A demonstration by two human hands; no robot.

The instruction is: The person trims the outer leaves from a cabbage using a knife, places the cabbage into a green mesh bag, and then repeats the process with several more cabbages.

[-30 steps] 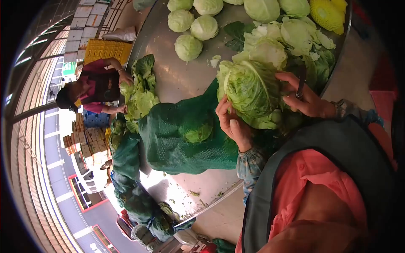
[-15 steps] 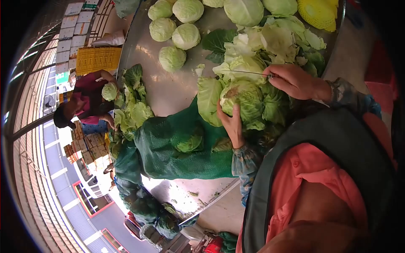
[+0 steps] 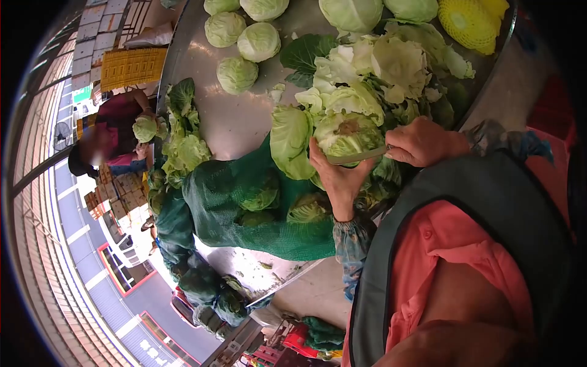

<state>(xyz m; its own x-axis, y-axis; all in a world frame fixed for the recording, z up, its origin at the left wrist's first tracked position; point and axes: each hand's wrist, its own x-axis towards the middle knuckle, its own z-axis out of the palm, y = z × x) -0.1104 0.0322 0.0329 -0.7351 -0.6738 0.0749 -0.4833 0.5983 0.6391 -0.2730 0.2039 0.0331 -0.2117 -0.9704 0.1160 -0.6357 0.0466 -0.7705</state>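
Observation:
My right hand [image 3: 422, 142] is closed round the handle of a knife [image 3: 358, 156], whose blade points left across the lower side of a cabbage [image 3: 348, 136] with a brown patch. My left hand [image 3: 341, 177] grips that cabbage from below, thumb and fingers spread round it. Loose pale outer leaves [image 3: 400, 64] are heaped just beyond it. Another leafy green head [image 3: 290, 133] sits to its left. Left of my left hand, a green mesh sack [image 3: 229, 189] with cabbages inside lies on the metal table [image 3: 235, 131].
Trimmed cabbages [image 3: 237, 75] stand at the table's far side, near a yellow net [image 3: 471, 24] at the top right. Across the table a co-worker [image 3: 116, 128] holds a cabbage [image 3: 145, 129] beside piled leaves [image 3: 191, 153]. Full green sacks [image 3: 199, 281] hang lower left.
The knife has come down from above the cabbage to its near side, its blade now broad to view. My left hand has shifted slightly. The view has moved a little.

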